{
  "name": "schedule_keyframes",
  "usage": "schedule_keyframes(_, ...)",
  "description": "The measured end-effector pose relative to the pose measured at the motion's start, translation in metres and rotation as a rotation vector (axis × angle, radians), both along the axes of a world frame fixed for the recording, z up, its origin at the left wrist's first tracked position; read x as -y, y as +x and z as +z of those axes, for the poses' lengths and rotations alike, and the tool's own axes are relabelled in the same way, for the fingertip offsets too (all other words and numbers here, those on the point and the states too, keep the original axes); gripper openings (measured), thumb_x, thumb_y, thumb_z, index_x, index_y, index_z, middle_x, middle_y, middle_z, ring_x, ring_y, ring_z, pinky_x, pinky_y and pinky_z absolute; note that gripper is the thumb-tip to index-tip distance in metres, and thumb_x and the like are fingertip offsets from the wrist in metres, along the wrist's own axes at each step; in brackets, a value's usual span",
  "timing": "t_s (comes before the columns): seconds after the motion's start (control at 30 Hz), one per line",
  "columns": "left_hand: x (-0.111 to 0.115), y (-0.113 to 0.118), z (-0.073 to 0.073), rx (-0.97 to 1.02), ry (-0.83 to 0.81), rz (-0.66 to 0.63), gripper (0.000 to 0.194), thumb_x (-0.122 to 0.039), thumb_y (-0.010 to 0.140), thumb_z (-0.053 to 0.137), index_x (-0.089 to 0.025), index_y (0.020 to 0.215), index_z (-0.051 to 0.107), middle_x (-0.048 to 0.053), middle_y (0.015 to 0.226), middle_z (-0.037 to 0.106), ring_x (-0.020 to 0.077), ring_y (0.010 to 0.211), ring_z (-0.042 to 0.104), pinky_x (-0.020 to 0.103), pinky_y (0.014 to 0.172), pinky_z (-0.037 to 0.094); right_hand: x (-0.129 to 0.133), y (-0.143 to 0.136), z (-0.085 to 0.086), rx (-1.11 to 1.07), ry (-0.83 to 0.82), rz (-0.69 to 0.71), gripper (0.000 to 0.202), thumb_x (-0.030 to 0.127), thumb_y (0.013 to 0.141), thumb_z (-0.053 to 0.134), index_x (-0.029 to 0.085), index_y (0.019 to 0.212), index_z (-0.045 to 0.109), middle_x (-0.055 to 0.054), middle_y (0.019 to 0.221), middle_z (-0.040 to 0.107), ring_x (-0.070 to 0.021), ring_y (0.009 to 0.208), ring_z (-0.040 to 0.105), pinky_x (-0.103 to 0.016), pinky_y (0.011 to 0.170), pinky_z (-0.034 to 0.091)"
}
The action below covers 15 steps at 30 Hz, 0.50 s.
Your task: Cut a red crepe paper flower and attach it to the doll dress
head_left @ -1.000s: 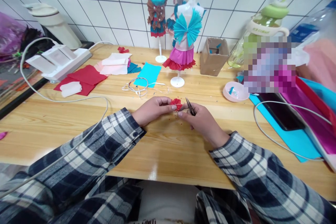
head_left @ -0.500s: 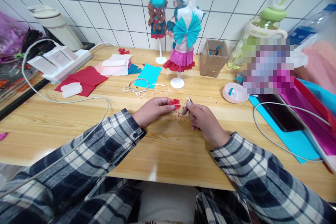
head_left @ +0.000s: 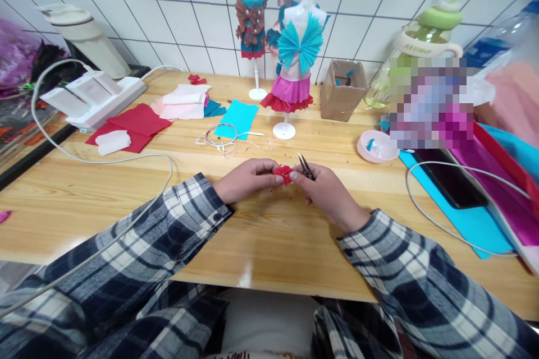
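A small gathered piece of red crepe paper (head_left: 284, 174) is pinched between the thumb and fingers of my left hand (head_left: 252, 178). My right hand (head_left: 325, 190) is closed around a small pair of scissors (head_left: 306, 167), blades up and slightly apart, sticking out past the fingers. The right thumb and a fingertip also touch the paper's right side. Tiny red scraps lie on the table around it. Behind my hands, a white mini dress form (head_left: 284, 130) wears a blue pleated paper bow, a magenta skirt and a red ruffle.
Several paper sheets lie left, among them red sheets (head_left: 141, 123) and a blue sheet (head_left: 238, 118). A coil of thin ribbon (head_left: 221, 133) sits nearby. At right are a cardboard box (head_left: 343, 98), a pink bowl (head_left: 377, 154), a phone (head_left: 452, 182) and a cable (head_left: 457, 165).
My right hand has moved left to the red paper, its thumb and finger now touching it. The scissors have swung upward, their blades showing above the fingers. The left hand stays nearly in place.
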<state>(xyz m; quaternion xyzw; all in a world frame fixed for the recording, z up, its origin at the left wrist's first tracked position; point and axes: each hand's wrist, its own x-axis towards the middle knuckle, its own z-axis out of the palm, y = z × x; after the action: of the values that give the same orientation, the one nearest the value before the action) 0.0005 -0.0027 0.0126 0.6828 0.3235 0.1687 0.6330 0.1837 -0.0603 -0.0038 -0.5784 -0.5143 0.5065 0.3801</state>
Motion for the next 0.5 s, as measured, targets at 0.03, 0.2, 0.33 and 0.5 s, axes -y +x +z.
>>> schedule_keyframes(0.03,0.0005,0.0007,0.0008,-0.005,-0.009,0.000,0.025,-0.034,0.078,0.062,-0.012,0.090,0.062,0.000,0.078,0.058,0.0128,0.073,0.052,0.026,0.070,0.041,-0.0001,-0.0004,-0.0002,0.010,0.017,-0.008,0.026,0.042,0.080,0.057,0.017,0.085,0.063,0.004,0.059,0.047,-0.0074,0.044,0.039,-0.021,0.039,0.034)
schedule_keyframes(0.2,0.0011,0.0025,0.0016,-0.020,-0.011,0.035,0.023,-0.032,0.076,0.065,-0.012,0.085,0.063,0.000,0.075,0.058,0.0126,0.072,0.052,0.026,0.071,0.041,0.0004,-0.0024,-0.0005,0.091,0.106,0.001,0.024,0.040,0.080,0.057,0.017,0.084,0.062,0.003,0.064,0.053,-0.0075,0.047,0.042,-0.022,0.046,0.036)
schedule_keyframes(0.33,-0.0013,0.0009,0.0003,-0.046,0.009,0.006,0.020,-0.029,0.075,0.065,-0.013,0.086,0.064,0.001,0.080,0.060,0.0138,0.076,0.054,0.028,0.076,0.043,0.0009,-0.0027,0.0026,0.149,0.128,0.026,0.021,0.037,0.080,0.055,0.017,0.082,0.061,0.004,0.061,0.051,-0.0083,0.049,0.042,-0.023,0.048,0.035)
schedule_keyframes(0.5,-0.0037,-0.0001,0.0005,-0.053,0.045,-0.044,0.018,-0.028,0.074,0.065,-0.013,0.084,0.066,0.002,0.083,0.061,0.0156,0.080,0.056,0.030,0.079,0.043,0.0013,-0.0015,0.0079,0.238,0.131,0.032,0.018,0.035,0.080,0.054,0.018,0.081,0.060,0.003,0.061,0.050,-0.0093,0.051,0.042,-0.023,0.049,0.033)
